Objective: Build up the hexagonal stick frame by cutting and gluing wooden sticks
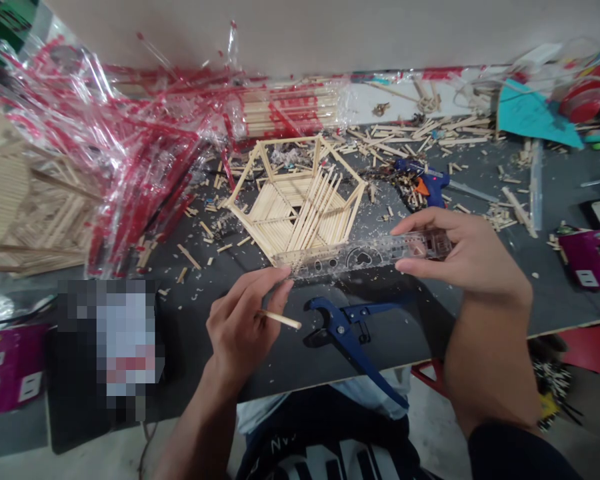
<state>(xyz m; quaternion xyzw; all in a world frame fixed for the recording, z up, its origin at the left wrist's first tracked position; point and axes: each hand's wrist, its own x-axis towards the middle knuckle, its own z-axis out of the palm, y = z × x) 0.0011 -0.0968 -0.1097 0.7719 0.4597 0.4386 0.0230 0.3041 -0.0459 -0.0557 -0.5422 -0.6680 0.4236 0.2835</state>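
Note:
A clear plastic ruler (337, 259) with cut-out shapes is held level between both hands above the grey table. My left hand (247, 313) pinches its left end, and a thin wooden stick (283, 320) pokes out from the same hand. My right hand (463, 253) grips the ruler's right end between thumb and fingers. Just beyond the ruler stands a six-sided frame of wooden sticks (267, 213) with a slatted floor. Several loose sticks (314, 208) lie slanted across it. Below the ruler, a blue pipe cutter (347, 330) rests with its jaws apart, its handle passing the table edge.
A blue glue gun (433, 187) lies behind my right hand among wood scraps (460, 140). Red-and-clear plastic wrappers (145, 147) heap up at the left, near a finished-looking stick structure (45, 207). Purple devices (587, 257) sit at both sides. A black tray-like object (73, 407) is front left.

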